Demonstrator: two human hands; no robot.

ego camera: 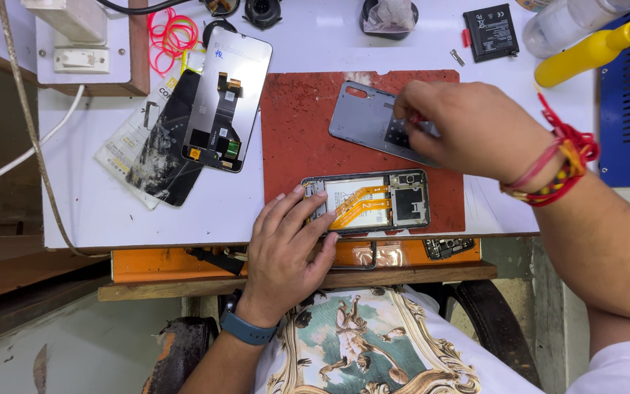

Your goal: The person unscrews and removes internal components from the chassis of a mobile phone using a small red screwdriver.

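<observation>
Left hand: the left hand point(286, 241) lies flat on the near end of the open phone point(367, 201). Its fingers point(308, 208) are spread a little and press down on the phone's edge, likely to keep it from sliding. They are not wrapped around anything.

Right hand: the right hand point(468, 124) reaches over the grey back cover point(373, 120). Its fingers are bunched together at a dark patch on the cover, as if pinching something small. What they pinch is hidden, so I cannot tell if they grip the cover or a little part.

Open phone: it lies face down on the red mat point(293, 138), near the front edge of the bench point(111, 211). Its back is off, so the orange ribbon strips and the camera part show.

Back cover: it rests tilted on the mat, just behind the phone, close enough to reach.

Mat: it gives a soft place for the parts, which probably stops scratches.

Left of the mat: a screen panel point(227, 98) lies with its back up, leaning over a cracked dark glass point(165, 142). Both sit off to the side, out of the way.

Far edge: a black battery point(491, 32), a yellow squeeze bottle point(592, 47) and pink rubber bands point(173, 33) wait there.

Wrists: a blue watch point(247, 330) on the left, red threads point(559, 164) on the right.
</observation>
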